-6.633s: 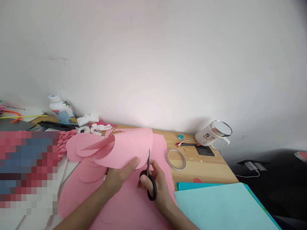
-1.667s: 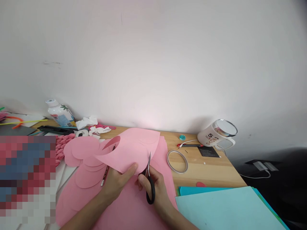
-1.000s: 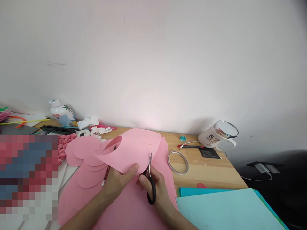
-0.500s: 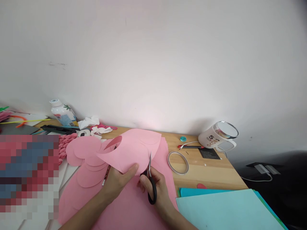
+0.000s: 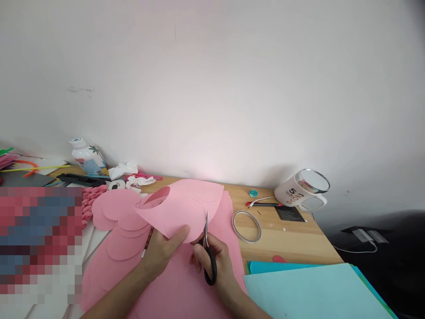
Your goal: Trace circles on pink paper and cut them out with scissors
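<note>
My left hand point(image 5: 162, 250) grips a curled sheet of pink paper point(image 5: 186, 208), its thumb pressed on top near the lower edge. My right hand point(image 5: 215, 257) is closed around black-handled scissors point(image 5: 211, 266), whose blades point up along the right edge of the curved cut. Faint curved outlines show on the sheet. Under both hands lie more large pink sheets point(image 5: 179, 288). Rounded pink cutouts point(image 5: 124, 243) overlap to the left, and a patterned pencil point(image 5: 147, 243) lies partly hidden beside my left wrist.
A roll of tape point(image 5: 246, 227), a pen point(image 5: 265, 204) and a white mug point(image 5: 302, 188) stand or lie to the right. Blue paper point(image 5: 312, 288) covers the front right. A white bottle point(image 5: 88, 157), crumpled tissue point(image 5: 122, 170) and dark pink braided pieces point(image 5: 91, 204) are at left.
The scissor blades have closed somewhat and shifted slightly left at the paper's edge. My left hand and the sheet have barely moved.
</note>
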